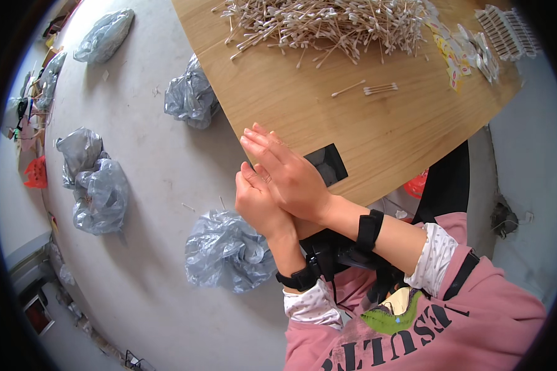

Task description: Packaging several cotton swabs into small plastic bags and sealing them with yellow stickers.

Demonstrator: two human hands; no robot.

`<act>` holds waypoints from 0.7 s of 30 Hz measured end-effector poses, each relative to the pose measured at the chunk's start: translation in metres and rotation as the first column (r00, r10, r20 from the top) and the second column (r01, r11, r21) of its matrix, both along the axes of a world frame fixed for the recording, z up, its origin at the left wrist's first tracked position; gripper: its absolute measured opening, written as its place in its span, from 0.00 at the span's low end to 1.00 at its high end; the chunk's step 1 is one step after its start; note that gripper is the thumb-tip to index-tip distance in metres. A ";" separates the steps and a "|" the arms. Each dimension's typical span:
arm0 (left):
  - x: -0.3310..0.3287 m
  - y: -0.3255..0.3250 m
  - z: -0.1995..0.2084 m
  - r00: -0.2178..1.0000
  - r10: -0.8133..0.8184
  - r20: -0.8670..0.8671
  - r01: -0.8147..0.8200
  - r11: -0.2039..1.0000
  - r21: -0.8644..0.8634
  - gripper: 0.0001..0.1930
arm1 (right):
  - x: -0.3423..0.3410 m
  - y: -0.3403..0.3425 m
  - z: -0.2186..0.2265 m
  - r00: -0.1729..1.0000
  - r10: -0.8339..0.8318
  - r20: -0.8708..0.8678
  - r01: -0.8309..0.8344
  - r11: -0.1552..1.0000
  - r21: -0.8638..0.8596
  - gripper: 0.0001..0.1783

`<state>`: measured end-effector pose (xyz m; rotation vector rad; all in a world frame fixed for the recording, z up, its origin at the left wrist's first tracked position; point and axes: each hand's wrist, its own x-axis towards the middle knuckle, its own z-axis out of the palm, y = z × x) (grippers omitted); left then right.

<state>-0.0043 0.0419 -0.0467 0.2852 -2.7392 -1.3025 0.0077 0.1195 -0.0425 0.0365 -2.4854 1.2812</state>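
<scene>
My left hand (257, 203) and my right hand (296, 180) are pressed together at the left edge of the wooden table (408, 133). The right hand lies across the left, its fingers stretched out long and close together. Beneath it, the left hand has its fingers bent in; the palms are hidden, so I cannot make out whether anything is between them. Farther up the table, a short row of cotton swabs (380, 89) lies beside one single cotton swab (348, 88). A big heap of loose cotton swabs (328, 25) covers the far side.
Yellow-and-white packets (450, 59) and bundled swabs (507, 32) sit at the far right. A dark square (327, 165) marks the tabletop by my right wrist. On the grey floor to the left are grey plastic bags (229, 250), with another bag (192, 96) against the table.
</scene>
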 end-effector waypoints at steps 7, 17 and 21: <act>0.001 -0.028 -0.003 0.992 -0.098 0.077 0.081 0.975 0.205 0.24 | 0.016 0.026 0.007 0.996 -0.014 0.092 0.079 0.658 -0.749 0.32; 0.006 -0.040 -0.011 0.984 -0.146 0.105 0.113 0.955 0.275 0.27 | 0.030 0.011 0.008 0.997 -0.040 0.073 0.082 0.606 -0.791 0.40; 0.006 -0.038 -0.013 0.986 -0.147 0.082 0.123 0.961 0.248 0.27 | 0.029 0.001 0.011 0.997 -0.028 0.073 0.074 0.613 -0.786 0.41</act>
